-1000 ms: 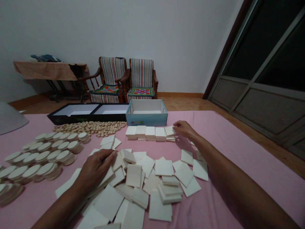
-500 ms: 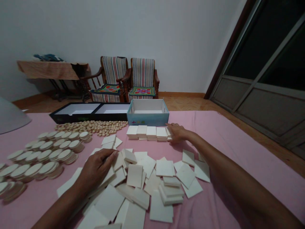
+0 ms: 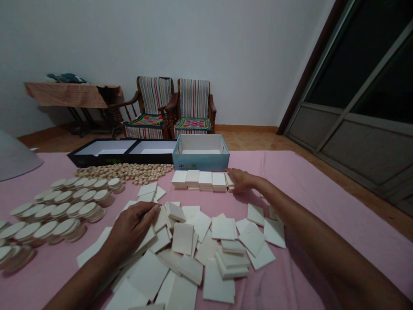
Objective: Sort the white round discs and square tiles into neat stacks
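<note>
My right hand (image 3: 241, 181) reaches forward to the right end of a row of white square tile stacks (image 3: 205, 179). Its fingers and thumb close around the last stack (image 3: 229, 182), which they partly cover. A loose heap of thin white square tiles (image 3: 183, 238) spreads across the front. On the heap's left side lies my left hand (image 3: 137, 221), fingers curled and pressed together against the tiles; what they hold, if anything, is hidden.
Behind the row stands a light blue open box (image 3: 200, 161), beside a black two-compartment tray (image 3: 151, 157). Small wooden pieces (image 3: 129, 172) lie before the tray. Stacked round discs (image 3: 60, 211) fill the left. Everything sits on a pink cloth (image 3: 309, 185). Two chairs (image 3: 193, 105) stand beyond.
My right hand stays at the end stack, its fingers shifted only slightly. The left hand has not moved; the whole view drifts by a few pixels.
</note>
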`<state>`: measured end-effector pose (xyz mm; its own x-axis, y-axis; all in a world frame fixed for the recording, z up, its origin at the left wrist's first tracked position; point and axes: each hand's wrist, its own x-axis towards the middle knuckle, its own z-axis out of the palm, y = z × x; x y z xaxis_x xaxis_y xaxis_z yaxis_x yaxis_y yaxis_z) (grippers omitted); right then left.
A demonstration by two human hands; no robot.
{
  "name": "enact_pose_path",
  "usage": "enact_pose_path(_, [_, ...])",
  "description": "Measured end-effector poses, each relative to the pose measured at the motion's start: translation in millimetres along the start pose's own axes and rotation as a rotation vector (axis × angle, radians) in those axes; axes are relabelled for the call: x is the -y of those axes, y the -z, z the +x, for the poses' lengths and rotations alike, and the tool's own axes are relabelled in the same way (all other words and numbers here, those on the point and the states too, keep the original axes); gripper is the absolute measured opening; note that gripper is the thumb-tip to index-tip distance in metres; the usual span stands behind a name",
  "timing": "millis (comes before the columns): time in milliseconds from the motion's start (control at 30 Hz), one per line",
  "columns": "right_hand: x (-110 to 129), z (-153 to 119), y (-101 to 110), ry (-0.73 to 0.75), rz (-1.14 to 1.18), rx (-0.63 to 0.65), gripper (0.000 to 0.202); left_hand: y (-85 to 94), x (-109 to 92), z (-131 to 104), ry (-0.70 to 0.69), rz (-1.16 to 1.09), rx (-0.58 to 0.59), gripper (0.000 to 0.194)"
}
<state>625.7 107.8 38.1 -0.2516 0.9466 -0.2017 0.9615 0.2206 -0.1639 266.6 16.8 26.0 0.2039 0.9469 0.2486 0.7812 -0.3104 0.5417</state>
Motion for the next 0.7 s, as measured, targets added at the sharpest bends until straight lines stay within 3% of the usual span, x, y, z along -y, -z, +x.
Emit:
enact_pose_path(167, [-7.8,-17.7,2.9,-0.089,0.085,-0.048,0.106,0.1,-0.9,0.0,0.005,0.007,-0.011,0.045])
enact_pose_path(333, [-10.8,-42.3,-5.1,-0.228,0.135,-0.106,0.079,1.0,-2.1,0.1,0.008,0.001,-0.004,0.045])
enact_pose_path(500, [1.4,-52.1,-18.2,-0.218,0.128,-0.147,0.071,1.8,-4.4,0.8,0.024,0.008,-0.004,0.046])
enact_pose_path(700, [10.2,-63.2,-19.8,-0.198,0.125,-0.147,0.067,2.1,-2.7,0.7,0.021,0.005,-0.011,0.045])
